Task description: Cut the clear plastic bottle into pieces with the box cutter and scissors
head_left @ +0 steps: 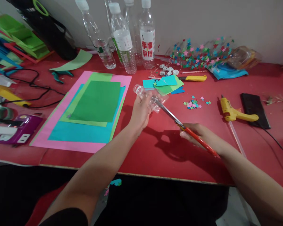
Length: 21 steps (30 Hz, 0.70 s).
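In the head view, my left hand (pixel 142 110) grips a clear plastic bottle top (pixel 140 89), its threaded neck pointing up and to the left. My right hand (pixel 198 135) is closed around red-handled scissors (pixel 200 140). The metal blades reach up-left to the cut plastic beside my left fingers; whether they are biting into it I cannot tell. Both hands are above the red table (pixel 136 150). Behind them lie cut paper pieces (pixel 166 82) in blue and green, and a small heap of star-shaped confetti (pixel 193 104) is to the right.
Several plastic bottles (pixel 124 47) stand along the wall. Stacked coloured paper (pixel 96 103) lies to the left, near a purple power strip (pixel 19 128) with black cables. At right are a yellow glue gun (pixel 235 113) and a black phone (pixel 256 110). A yellow utility knife (pixel 193 78) lies behind.
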Each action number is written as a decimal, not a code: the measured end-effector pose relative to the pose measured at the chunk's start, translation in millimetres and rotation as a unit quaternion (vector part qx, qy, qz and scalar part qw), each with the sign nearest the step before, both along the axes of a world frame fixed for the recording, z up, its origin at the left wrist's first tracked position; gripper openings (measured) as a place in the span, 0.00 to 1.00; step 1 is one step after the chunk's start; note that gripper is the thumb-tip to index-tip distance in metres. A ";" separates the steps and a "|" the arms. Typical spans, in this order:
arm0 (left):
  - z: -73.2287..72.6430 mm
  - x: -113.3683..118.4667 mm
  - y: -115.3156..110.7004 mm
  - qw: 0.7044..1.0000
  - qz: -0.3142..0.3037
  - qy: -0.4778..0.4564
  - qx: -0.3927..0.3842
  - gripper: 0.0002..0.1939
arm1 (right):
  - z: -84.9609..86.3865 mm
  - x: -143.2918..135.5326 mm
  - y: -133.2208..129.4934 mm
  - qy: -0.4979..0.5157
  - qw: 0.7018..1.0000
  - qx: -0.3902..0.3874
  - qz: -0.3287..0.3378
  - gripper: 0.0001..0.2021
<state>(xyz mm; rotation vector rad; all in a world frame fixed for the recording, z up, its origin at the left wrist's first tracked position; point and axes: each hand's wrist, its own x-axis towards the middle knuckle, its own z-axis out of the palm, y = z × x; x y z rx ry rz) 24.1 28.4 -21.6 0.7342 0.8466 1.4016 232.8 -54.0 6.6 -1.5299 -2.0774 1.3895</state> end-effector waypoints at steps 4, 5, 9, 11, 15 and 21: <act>-0.3 -0.4 1.2 1.000 0.001 0.011 0.015 0.06 | -1.7 -2.1 -1.7 0.008 1.000 0.001 -0.013 0.26; 0.0 -0.6 1.5 1.000 0.004 0.016 0.020 0.06 | -2.4 -2.8 -2.0 0.010 1.000 0.002 -0.016 0.26; 1.8 -1.4 3.5 0.998 0.031 0.026 0.041 0.05 | -6.0 -5.9 -2.1 0.010 0.999 0.019 -0.026 0.26; 1.2 -2.3 4.9 0.997 0.041 0.037 0.051 0.06 | -7.6 -6.4 -1.6 0.011 0.999 0.020 -0.025 0.26; -7.0 -5.1 7.8 0.992 0.042 0.082 0.082 0.09 | -8.4 -4.0 -1.5 0.000 1.000 0.023 -0.010 0.25; -19.1 -7.0 10.4 0.980 0.038 0.126 0.147 0.08 | -8.1 0.3 -2.5 -0.012 0.999 0.037 0.005 0.24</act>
